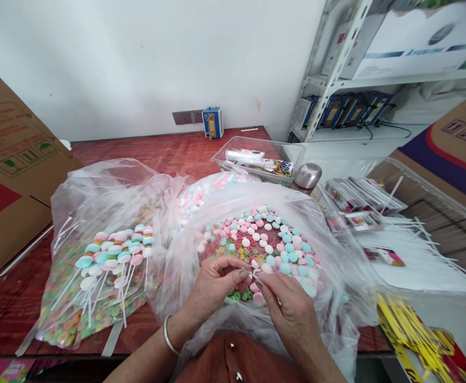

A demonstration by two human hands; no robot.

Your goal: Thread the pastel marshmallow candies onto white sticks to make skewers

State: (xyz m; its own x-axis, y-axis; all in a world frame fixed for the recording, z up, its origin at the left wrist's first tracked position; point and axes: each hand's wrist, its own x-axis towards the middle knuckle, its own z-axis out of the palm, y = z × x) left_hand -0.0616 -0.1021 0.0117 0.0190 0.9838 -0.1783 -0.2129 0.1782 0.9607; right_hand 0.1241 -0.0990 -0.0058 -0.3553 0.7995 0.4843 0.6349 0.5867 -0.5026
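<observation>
My left hand (pixel 216 284) and my right hand (pixel 291 300) meet over an open clear plastic bag (pixel 292 199), thumbs and forefingers pinched together. Between the fingertips is something small and whitish, mostly hidden by the fingers. Loose pink, white and blue candy discs (pixel 292 244) lie in the bag under and beyond my hands. Red, yellow and green candy rings (pixel 239 295) are mixed in near my left fingertips. Off to the left, candy skewers (pixel 117 255) of stacked discs and rings on white sticks lie on another plastic bag (pixel 89 191) that holds more rings.
Behind the bags stand a clear plastic bin (pixel 236 143) and a metal-capped flask (pixel 308 177). To the right lie many white sticks (pixel 412 266) and yellow twist ties (pixel 410 332). Cardboard boxes flank both sides; a small blue device (pixel 213 123) stands by the wall.
</observation>
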